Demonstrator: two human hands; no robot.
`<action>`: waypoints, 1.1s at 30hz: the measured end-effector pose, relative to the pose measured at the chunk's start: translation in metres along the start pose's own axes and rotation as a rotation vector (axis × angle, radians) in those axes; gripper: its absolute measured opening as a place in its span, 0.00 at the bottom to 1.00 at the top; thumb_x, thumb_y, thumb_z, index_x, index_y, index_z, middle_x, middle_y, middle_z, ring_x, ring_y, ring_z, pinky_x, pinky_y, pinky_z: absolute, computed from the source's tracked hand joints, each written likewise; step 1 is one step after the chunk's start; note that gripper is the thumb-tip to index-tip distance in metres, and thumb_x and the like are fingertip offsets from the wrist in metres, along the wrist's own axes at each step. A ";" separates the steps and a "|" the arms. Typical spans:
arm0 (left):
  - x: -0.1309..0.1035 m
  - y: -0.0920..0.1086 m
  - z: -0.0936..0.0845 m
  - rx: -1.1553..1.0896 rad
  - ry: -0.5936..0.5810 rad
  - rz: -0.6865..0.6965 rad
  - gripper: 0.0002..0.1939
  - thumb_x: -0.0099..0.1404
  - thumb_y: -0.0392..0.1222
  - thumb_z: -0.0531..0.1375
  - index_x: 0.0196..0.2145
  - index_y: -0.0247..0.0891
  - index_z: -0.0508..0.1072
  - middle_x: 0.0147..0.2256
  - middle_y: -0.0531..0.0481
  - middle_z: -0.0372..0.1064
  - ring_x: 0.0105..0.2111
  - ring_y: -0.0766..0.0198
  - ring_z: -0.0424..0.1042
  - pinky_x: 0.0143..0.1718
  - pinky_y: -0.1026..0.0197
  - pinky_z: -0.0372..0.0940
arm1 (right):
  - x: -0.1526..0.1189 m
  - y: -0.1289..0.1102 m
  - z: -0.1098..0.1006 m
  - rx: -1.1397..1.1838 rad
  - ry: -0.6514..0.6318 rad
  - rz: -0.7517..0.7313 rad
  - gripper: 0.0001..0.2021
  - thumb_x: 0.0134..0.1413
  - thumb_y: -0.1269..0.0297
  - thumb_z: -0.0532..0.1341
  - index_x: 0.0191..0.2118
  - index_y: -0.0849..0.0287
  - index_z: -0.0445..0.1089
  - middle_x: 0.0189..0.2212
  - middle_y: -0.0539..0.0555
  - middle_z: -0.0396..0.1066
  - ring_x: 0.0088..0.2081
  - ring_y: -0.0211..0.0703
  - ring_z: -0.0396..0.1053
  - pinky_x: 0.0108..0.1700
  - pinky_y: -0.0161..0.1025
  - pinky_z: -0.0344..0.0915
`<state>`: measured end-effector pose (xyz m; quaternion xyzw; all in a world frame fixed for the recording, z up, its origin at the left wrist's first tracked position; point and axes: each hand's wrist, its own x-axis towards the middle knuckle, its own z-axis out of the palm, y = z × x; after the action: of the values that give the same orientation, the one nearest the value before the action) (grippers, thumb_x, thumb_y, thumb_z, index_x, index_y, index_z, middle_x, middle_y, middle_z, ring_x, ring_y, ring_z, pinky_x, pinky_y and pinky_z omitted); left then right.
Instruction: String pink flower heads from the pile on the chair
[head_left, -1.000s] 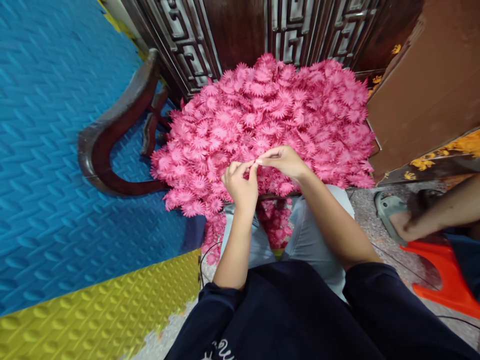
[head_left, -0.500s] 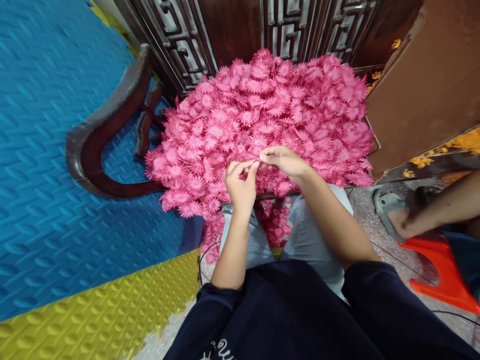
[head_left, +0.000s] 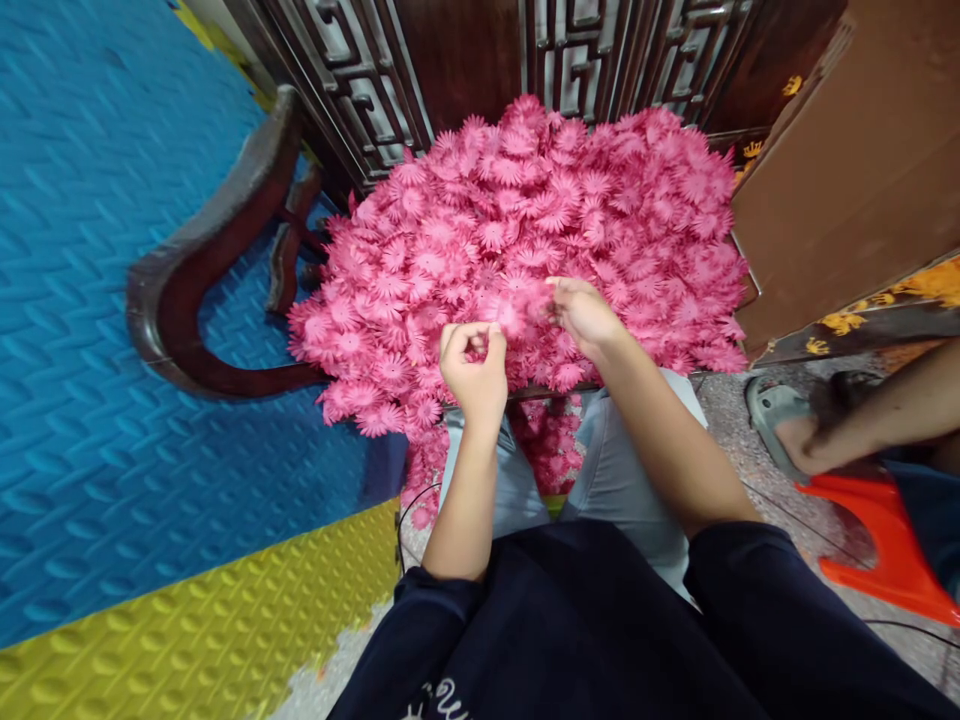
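Note:
A large heap of pink artificial flowers [head_left: 420, 265] with thin, spiky petals lies in front of me. Over its near edge, my left hand [head_left: 474, 368] is closed in a pinch, thumb against forefinger; whatever is between them is too small to make out. To its right, my right hand [head_left: 586, 315] has its fingertips drawn together, blurred by motion, at the edge of a smeared pink flower [head_left: 516, 308]. That flower hangs between my two hands, above the heap. The fingers do not touch those of the other hand.
A curved dark wooden armrest [head_left: 169, 330] stands at the left, over blue mats [head_left: 82, 300]. Carved wooden panels [head_left: 465, 60] rise behind the heap. At the right are brown cardboard [head_left: 855, 170], another person's sandalled foot [head_left: 795, 440] and a red plastic stool [head_left: 885, 550]. More pink flowers [head_left: 551, 440] lie below.
My hands have come apart: the right one moved right and slightly up, the left one a little left. A blurred pink flower now shows between them.

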<state>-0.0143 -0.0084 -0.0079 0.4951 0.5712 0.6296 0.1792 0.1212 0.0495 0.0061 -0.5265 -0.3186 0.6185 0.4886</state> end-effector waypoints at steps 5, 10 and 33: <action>0.009 -0.009 -0.005 -0.103 0.191 -0.062 0.05 0.58 0.38 0.58 0.26 0.35 0.67 0.25 0.56 0.57 0.26 0.73 0.58 0.31 0.67 0.56 | 0.016 -0.003 -0.015 -0.109 0.214 -0.227 0.08 0.58 0.66 0.52 0.29 0.59 0.63 0.31 0.49 0.67 0.26 0.31 0.62 0.33 0.33 0.60; 0.012 -0.015 -0.007 -0.023 -0.060 -0.123 0.09 0.57 0.44 0.60 0.30 0.34 0.75 0.26 0.53 0.63 0.27 0.72 0.62 0.31 0.67 0.58 | 0.013 0.008 -0.007 -0.477 0.039 -0.471 0.09 0.45 0.69 0.63 0.36 0.62 0.70 0.38 0.55 0.71 0.38 0.38 0.68 0.44 0.38 0.64; 0.005 0.003 0.003 -0.419 -0.107 -0.385 0.05 0.49 0.40 0.65 0.24 0.36 0.75 0.22 0.57 0.68 0.26 0.72 0.66 0.36 0.66 0.62 | -0.011 0.007 0.005 -0.167 -0.459 -0.347 0.15 0.33 0.56 0.71 0.28 0.60 0.73 0.27 0.49 0.73 0.31 0.34 0.68 0.41 0.36 0.65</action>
<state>-0.0130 -0.0037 -0.0033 0.3622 0.5018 0.6614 0.4238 0.1141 0.0376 0.0046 -0.3489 -0.5557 0.6003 0.4572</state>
